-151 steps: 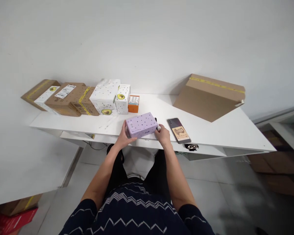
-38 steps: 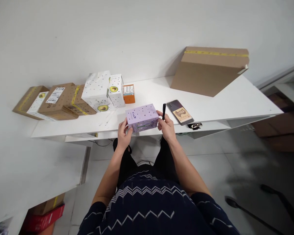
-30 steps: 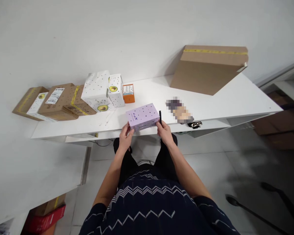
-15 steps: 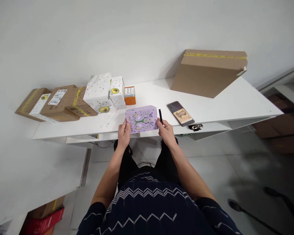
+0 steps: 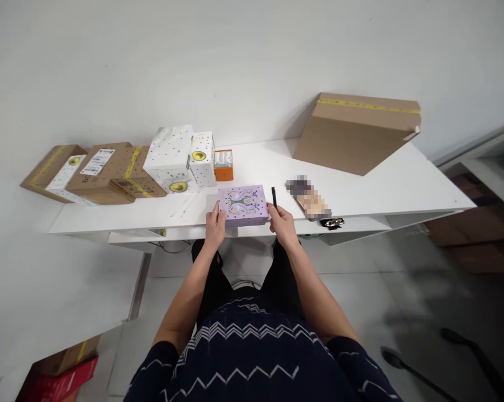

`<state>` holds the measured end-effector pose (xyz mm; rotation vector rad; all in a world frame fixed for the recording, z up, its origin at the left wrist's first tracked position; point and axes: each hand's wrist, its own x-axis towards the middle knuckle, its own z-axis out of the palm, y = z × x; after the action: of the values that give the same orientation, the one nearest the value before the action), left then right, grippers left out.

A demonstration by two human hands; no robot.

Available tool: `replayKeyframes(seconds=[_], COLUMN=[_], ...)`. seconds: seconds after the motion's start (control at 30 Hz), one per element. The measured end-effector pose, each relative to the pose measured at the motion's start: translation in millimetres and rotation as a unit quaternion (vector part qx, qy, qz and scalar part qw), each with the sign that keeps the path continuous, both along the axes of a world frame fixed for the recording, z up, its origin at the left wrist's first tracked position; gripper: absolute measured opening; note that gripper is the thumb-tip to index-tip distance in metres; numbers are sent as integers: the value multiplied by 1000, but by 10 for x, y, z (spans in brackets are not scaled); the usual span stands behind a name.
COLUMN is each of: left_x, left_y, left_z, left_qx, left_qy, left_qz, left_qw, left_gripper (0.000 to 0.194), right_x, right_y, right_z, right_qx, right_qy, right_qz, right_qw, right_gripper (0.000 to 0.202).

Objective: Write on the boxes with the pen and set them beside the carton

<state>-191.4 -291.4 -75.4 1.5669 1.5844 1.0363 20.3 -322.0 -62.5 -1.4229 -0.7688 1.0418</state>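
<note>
A purple patterned box (image 5: 243, 202) is held between both hands at the front edge of the white shelf. My left hand (image 5: 215, 226) is closed on its left end, with the thumb on top. My right hand (image 5: 282, 223) grips the right end. A thin black pen (image 5: 274, 196) sticks up from the fingers of that same hand. To the right lies a phone (image 5: 308, 198), blurred out by pixels. By the shelf's edge beyond it is a small dark, shiny object (image 5: 333, 223) of a kind I cannot make out.
Several cartons stand at the left, among them a brown box (image 5: 103, 173) and a white avocado box (image 5: 170, 159). A small orange box (image 5: 224, 166) stands beside them. One large brown carton (image 5: 352, 134) leans against the wall on the white shelf (image 5: 260, 159).
The purple box has tilted, so its front side now shows below the top face. Both hands stay on its ends, and the pen remains in the right hand.
</note>
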Motion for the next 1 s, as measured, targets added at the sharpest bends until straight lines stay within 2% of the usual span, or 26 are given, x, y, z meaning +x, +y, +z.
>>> replayKeyframes(seconds=[0.07,0.13,0.2,0.3,0.4,0.53,0.67,0.87,1.0], left_x=[19,38,59,94,129,189,259,276,243], left_y=[1,-17,-48,-98,-155,-263,-342,-272,-219], left_z=[27,51,59,22,-52,-90,-60,-135,-199], left_qx=[-1,2,5,12,33,110,247,367,383], left_qy=[11,18,23,17,-26,-47,19,100,114], left_qz=[-4,-4,-2,0,-2,34,42,-23,-29], left_qw=[1000,1000,1000,1000,999,992,968,924,916], left_gripper=[63,65,68,72,68,52,35,13,13], right_x=[47,104,145,132,37,-102,-197,-301,-327], right_y=[20,46,64,53,20,64,209,335,313], right_z=[94,234,395,595,677,651,566,392,312], right_qx=[18,72,132,184,179,156,161,124,142], right_qy=[55,99,122,69,-25,-59,-65,-72,-148], right_qz=[-57,-120,-148,-137,-85,12,80,100,140], right_qw=[997,985,973,971,980,986,981,985,969], right_gripper=[45,42,43,51,54,47,35,30,29])
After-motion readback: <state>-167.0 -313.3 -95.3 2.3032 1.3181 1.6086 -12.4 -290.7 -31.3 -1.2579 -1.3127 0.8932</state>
